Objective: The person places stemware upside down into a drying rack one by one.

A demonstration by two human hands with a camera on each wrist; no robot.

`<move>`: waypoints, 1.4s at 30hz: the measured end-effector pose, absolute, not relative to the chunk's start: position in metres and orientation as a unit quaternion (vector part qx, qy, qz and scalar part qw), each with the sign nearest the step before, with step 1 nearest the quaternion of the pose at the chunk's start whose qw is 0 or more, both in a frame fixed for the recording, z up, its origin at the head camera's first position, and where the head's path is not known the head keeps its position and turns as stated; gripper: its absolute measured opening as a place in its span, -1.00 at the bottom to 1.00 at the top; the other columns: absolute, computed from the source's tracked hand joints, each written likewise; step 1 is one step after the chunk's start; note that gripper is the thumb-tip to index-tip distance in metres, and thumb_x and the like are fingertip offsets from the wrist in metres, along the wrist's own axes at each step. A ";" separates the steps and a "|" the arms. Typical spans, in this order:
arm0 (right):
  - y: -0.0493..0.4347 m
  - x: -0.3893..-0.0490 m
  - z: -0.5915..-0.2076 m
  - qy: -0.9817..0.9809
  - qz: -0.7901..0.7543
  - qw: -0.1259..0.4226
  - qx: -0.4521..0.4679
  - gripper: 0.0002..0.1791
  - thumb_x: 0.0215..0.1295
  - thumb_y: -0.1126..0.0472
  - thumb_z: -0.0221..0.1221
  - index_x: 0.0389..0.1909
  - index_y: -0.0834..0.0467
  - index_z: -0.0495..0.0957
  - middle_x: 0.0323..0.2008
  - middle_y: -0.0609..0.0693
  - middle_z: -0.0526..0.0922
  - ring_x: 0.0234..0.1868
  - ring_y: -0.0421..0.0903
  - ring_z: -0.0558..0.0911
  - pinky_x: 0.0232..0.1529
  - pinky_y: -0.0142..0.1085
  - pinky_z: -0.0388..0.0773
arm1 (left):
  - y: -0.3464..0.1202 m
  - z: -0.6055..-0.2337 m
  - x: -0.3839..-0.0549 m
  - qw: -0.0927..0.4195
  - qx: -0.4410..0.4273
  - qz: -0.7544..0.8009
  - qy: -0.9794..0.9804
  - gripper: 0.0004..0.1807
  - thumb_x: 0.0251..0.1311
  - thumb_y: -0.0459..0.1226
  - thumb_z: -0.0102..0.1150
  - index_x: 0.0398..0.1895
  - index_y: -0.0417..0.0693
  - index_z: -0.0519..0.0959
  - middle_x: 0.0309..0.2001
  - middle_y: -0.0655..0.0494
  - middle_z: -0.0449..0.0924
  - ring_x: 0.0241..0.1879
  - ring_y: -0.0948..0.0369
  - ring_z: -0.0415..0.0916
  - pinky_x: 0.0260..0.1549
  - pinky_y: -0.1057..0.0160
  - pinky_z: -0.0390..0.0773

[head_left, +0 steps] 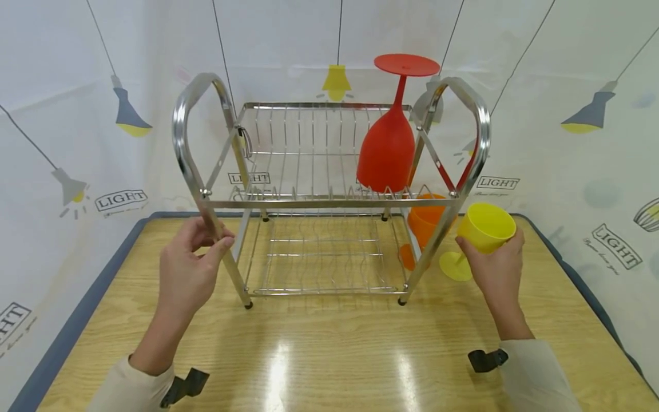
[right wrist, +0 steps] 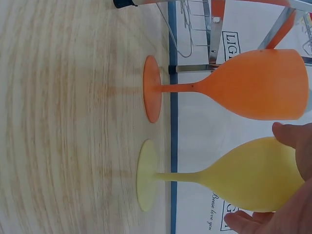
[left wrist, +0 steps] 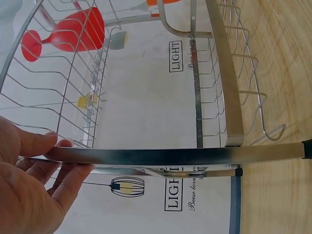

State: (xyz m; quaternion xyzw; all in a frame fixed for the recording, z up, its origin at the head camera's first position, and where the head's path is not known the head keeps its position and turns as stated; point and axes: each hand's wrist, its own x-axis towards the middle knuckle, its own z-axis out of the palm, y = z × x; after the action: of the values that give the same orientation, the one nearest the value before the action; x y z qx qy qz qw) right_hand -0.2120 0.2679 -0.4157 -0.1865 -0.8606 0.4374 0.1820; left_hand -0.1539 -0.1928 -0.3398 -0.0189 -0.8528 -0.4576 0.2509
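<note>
A two-tier metal dish rack stands on the wooden table. My left hand grips its left front post, thumb and fingers on either side of the bar in the left wrist view. With my right hand I hold a yellow plastic goblet around its bowl, upright, its foot at the tabletop. Just left of it, an orange goblet stands upright beside the rack's right side, partly behind the post in the head view. A red goblet sits upside down at the right of the upper tier, foot upward.
Wire slots line the lower tier of the rack. The wooden table extends in front of it and to both sides. White sheeting printed with lamps and lettering surrounds the table at the back and sides.
</note>
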 end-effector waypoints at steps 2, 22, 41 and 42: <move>0.268 -0.213 -0.416 -0.860 0.438 0.179 -0.189 0.13 0.15 -0.17 0.31 0.49 0.10 -0.22 0.37 0.24 0.15 0.29 0.20 0.31 0.30 0.17 0.27 | -0.193 -0.341 -0.154 0.252 -0.018 -0.458 -0.852 -0.81 0.22 -0.37 0.27 -0.12 -0.17 0.54 -0.26 0.03 0.71 -0.32 0.45 0.54 -0.36 0.61 0.55; 0.265 -0.182 -0.390 -0.829 0.484 0.234 -0.154 -0.06 0.17 0.01 0.35 0.46 -0.12 -0.01 0.34 -0.04 0.24 0.25 -0.07 0.34 0.20 -0.06 0.49 | -0.192 -0.345 -0.155 0.247 -0.011 -0.462 -0.852 -0.79 0.21 -0.39 0.27 -0.11 -0.16 0.53 -0.26 0.05 0.69 -0.30 0.46 0.55 -0.33 0.60 0.56; 0.241 -0.143 -0.371 -0.666 0.649 0.351 0.108 -0.08 -0.11 0.64 0.29 0.35 0.28 0.16 0.15 0.18 0.42 -0.01 -0.03 0.49 -0.12 -0.52 0.59 | -0.191 -0.346 -0.155 0.244 0.005 -0.459 -0.854 -0.79 0.20 -0.40 0.28 -0.12 -0.12 0.52 -0.30 0.20 0.69 -0.27 0.45 0.54 -0.32 0.60 0.56; 0.240 -0.143 -0.371 -0.653 0.657 0.352 0.131 -0.09 -0.12 0.65 0.28 0.34 0.32 0.16 0.15 0.21 0.42 -0.01 -0.01 0.49 -0.11 -0.51 0.60 | -0.191 -0.347 -0.155 0.244 0.005 -0.458 -0.855 -0.79 0.20 -0.40 0.28 -0.12 -0.12 0.52 -0.30 0.21 0.69 -0.27 0.45 0.54 -0.32 0.60 0.55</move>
State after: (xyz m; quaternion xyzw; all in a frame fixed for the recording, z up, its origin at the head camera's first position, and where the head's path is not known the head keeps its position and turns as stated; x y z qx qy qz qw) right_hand -0.1432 0.2398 -0.3710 0.1308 -0.6532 0.6574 0.3521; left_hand -0.1551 -0.1909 -0.3466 0.0048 -0.8548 -0.4583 0.2435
